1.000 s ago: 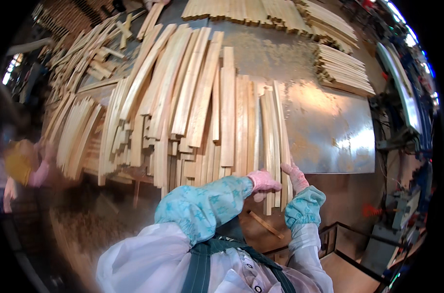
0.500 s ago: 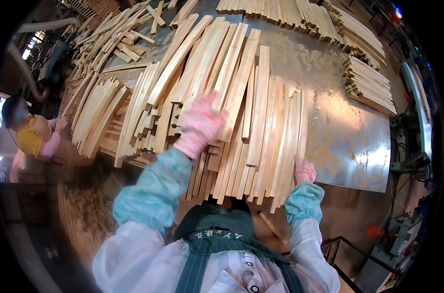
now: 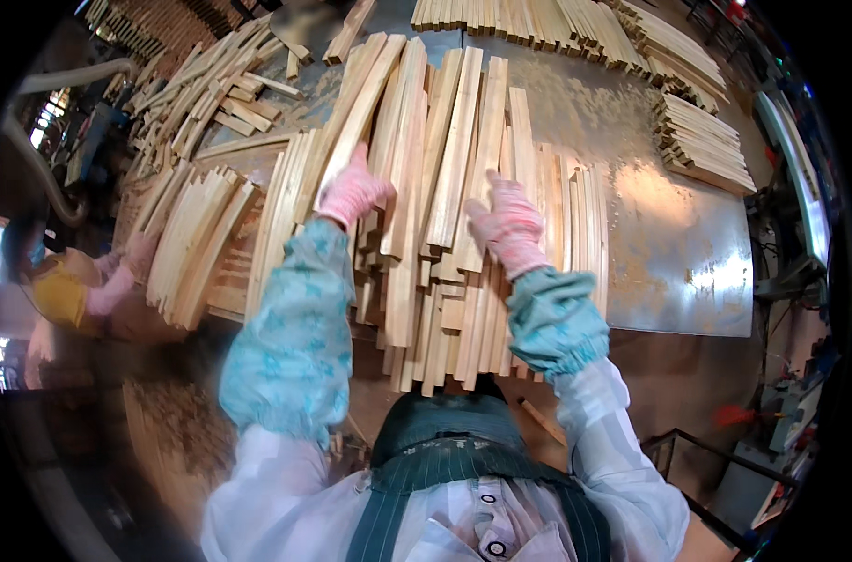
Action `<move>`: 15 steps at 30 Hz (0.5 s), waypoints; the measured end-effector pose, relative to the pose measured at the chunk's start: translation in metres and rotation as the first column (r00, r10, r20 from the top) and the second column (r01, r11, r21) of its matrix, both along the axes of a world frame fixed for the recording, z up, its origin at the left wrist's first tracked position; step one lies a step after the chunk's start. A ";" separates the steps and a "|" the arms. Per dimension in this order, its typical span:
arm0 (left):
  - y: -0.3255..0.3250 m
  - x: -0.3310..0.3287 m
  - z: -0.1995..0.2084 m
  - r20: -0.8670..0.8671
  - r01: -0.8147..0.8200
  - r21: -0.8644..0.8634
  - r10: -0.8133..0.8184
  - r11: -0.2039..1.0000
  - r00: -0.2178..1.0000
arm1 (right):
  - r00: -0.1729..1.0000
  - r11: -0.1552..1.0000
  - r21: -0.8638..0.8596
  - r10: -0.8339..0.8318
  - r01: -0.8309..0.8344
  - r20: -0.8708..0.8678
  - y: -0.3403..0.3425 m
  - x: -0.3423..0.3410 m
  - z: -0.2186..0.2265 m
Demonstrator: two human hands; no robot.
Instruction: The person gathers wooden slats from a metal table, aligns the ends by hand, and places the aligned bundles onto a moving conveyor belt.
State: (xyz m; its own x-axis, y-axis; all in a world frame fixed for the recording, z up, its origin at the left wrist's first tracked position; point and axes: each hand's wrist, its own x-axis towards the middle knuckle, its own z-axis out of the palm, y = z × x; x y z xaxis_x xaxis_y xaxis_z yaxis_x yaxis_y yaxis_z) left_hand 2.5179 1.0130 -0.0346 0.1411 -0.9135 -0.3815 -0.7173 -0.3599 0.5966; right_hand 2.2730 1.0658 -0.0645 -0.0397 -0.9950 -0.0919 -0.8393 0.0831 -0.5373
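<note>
Main thing here is this big pile of wooden strips (image 3: 452, 159), lying lengthwise in front of the person, near ends pretty ragged. Both hands wear pink gloves, with teal sleeves (image 3: 290, 318) over the forearms. Left hand (image 3: 354, 192) is on the pile's left part, a finger and thumb stuck out — can't tell if the rest is clamped on a strip. Right hand (image 3: 510, 227) is on the pile's right part, fingers spread apart.

Surface is a shiny metal tabletop (image 3: 679, 281), bare to the right of the pile, with sawdust (image 3: 576, 103) scattered past its far right corner. Beyond the pile there's a long row of strips (image 3: 510, 19), plus a neat stack (image 3: 702, 145) to its far right. Left of the pile sits a smaller bundle (image 3: 197, 239) — and a messy heap (image 3: 220, 94) further back.

Room-wise, a co-worker (image 3: 66, 292) in yellow is well left of the pile, and a grey machine box (image 3: 740, 487) stands to its near right.
</note>
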 end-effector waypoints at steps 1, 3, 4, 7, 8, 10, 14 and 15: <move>0.000 0.024 -0.037 0.088 0.073 -0.115 -0.063 0.991 0.994 | 0.995 1.000 0.015 0.013 -0.011 -0.098 -0.001 0.022 0.007; 0.004 0.037 -0.051 -0.050 0.039 0.000 -0.039 0.999 0.998 | 0.989 0.991 0.120 -0.039 0.056 -0.139 -0.008 0.042 0.015; 0.013 0.040 -0.053 -0.047 -0.016 -0.022 0.015 1.000 0.999 | 0.993 0.972 0.213 -0.081 0.098 -0.087 -0.010 0.047 0.019; 0.016 0.011 0.000 0.064 -0.040 0.192 0.028 0.981 0.998 | 0.978 0.945 0.252 -0.210 0.206 -0.012 -0.007 0.047 0.001; 0.017 0.002 0.019 0.237 -0.029 0.280 -0.039 0.960 0.971 | 0.972 0.946 0.228 -0.236 0.230 0.002 -0.008 0.044 -0.007; 0.030 -0.010 0.027 0.432 -0.052 0.243 -0.060 0.969 0.900 | 0.954 0.903 0.335 -0.298 0.270 0.035 -0.017 0.041 -0.003; 0.061 -0.012 -0.002 0.401 0.017 0.045 -0.034 0.999 0.916 | 0.961 0.891 0.393 -0.271 0.227 0.061 -0.024 0.041 0.018; 0.059 -0.012 -0.004 0.379 0.015 0.083 -0.045 0.996 0.924 | 0.963 0.902 0.375 -0.258 0.213 0.074 -0.024 0.043 0.022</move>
